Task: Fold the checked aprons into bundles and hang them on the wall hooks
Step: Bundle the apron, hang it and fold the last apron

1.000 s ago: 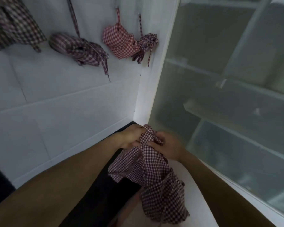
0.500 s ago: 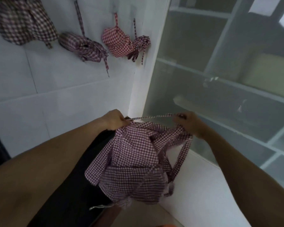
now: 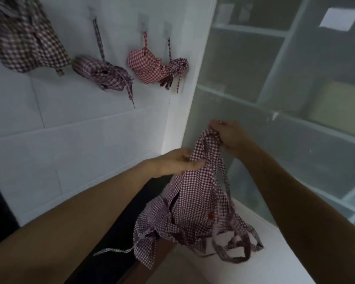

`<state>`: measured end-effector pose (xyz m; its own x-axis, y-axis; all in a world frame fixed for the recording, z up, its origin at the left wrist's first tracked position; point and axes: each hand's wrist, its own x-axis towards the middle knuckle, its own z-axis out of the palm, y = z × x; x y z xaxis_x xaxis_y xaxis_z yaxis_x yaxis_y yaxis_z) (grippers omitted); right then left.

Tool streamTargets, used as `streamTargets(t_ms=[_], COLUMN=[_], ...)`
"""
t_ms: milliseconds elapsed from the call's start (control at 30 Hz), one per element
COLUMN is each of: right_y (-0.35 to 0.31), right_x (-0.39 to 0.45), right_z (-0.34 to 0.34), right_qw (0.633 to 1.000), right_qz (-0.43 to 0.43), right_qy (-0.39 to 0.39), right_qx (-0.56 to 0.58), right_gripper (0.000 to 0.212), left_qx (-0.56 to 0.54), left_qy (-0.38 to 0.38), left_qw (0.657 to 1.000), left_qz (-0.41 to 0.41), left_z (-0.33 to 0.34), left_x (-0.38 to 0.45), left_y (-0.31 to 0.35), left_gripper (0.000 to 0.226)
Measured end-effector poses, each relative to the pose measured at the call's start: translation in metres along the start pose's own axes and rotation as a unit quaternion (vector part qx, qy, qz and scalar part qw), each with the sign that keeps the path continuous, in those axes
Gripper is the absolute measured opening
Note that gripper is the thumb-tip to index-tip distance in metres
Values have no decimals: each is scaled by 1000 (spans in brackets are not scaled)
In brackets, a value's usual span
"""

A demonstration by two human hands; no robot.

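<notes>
Left hand [image 3: 172, 162] and right hand [image 3: 229, 136] both gripping loose checked apron [image 3: 193, 212] near corner; three tied bundles [image 3: 103, 72] hanging on far-left wall hooks [image 3: 143, 25].

dim, cool and flat overall. brightest on the white wall [image 3: 74, 140] at left; pale glare patch on the frosted glass [image 3: 339, 19] at upper right. forearms dark in shadow. soft motion blur throughout, worst at top left. wide-angle bending at edges.
</notes>
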<state>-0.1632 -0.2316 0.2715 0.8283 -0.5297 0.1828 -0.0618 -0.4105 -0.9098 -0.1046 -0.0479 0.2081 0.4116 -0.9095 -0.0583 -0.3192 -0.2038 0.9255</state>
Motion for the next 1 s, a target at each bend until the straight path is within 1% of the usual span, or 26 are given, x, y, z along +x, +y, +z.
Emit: streamTargets(t_ms=[33,67,133,200,233,300,367,433,500,533,567,633,667,700,733,767,833,867,900,967,1000], right_y=[-1,-3,-16,-23,-23,-19,-11,-6,-4,-4,-5,-5,-5,-5,-4,-3,-4,-6,-9,-16,-19], right_x=[5,8,3,2,1,-4,-9,-13,-18,-23,-27,-35,-38,-41,-44,-45,-48,-49,-50,-52,-53], right_z=[-2,-6,-15,-28,-38,-59,-81,-99,-111,-115,-118,-123,-124,-125,-125,-125,-122,-119,-115,-110,-107], right_qw=[999,998,992,986,986,986,984,981,980,979,976,969,967,967,972,979,991,992,993,993,993], right_qz=[18,32,58,77,91,129,154,150,150,149,146,125,102,74,50,35,45,62,71,67,62], right_qy=[9,17,41,47,38,-29,-88,-95,-96,-108,-128,-173,-187,-185,-166,-141,-108,-103,-95,-85,-82], right_qx=[25,48,107,139,138,104,5,-76,-87,-92,-100,-123,-141,-157,-158,-143,-72,-30,-2,40,62], right_gripper=[33,33,27,19,14,17,25,29,34,35,36,38,38,37,33,27,16,11,8,7,7], left_qx=[22,35,16,9,25,68,120,196,248,259,254,196,167,155,161,179,220,234,249,284,296], left_qy=[-3,26,95,106,108,123,132,148,175,179,168,94,55,28,15,11,6,8,19,71,107], left_qw=[1000,998,994,994,993,989,982,965,946,943,948,976,984,987,986,982,974,970,966,956,949], left_qz=[22,36,43,32,37,54,70,91,112,111,96,21,-17,-41,-50,-51,-59,-64,-61,-33,-22], left_z=[10,15,17,12,9,3,-5,-12,-15,-15,-14,-10,-9,-9,-8,-7,-1,2,7,16,18], left_x=[7,14,27,31,32,31,34,37,38,38,37,33,32,31,31,30,31,34,37,44,46], left_y=[5,5,6,9,13,22,30,37,43,48,54,64,67,67,66,64,61,58,54,48,45], left_gripper=[61,62,45,29,31,41,45,44,42,43,46,54,56,60,65,70,77,76,67,38,31])
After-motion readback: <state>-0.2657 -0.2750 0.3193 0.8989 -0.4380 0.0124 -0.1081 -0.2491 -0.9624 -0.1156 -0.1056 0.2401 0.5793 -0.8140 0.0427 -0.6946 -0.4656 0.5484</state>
